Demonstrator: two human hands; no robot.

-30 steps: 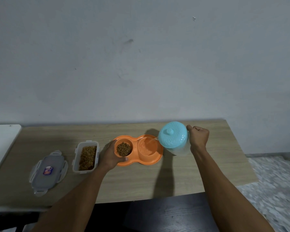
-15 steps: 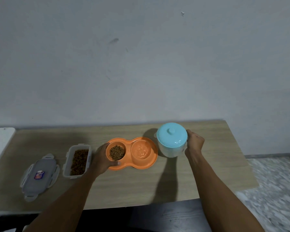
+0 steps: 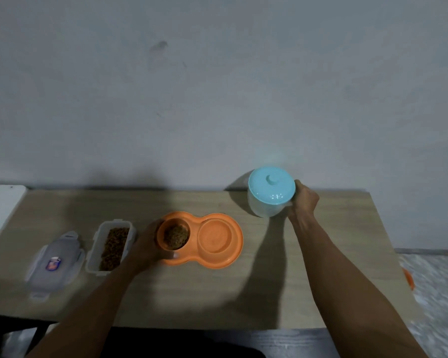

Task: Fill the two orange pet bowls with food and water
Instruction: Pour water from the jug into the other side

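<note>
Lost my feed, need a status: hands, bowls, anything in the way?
Left hand holds orange double bowl by its rim. Right hand grips blue-lidded jug, upright. Kibble in left bowl; right bowl water unclear. Nothing between jug and bowls.

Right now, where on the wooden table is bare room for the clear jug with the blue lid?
Free: the right end of the table, past the right hand gripping the jug, and the gap between that forearm and the orange double pet bowl. Crowded: the left half, where the left hand, clear kibble tub and clipped lid cluster.
</note>
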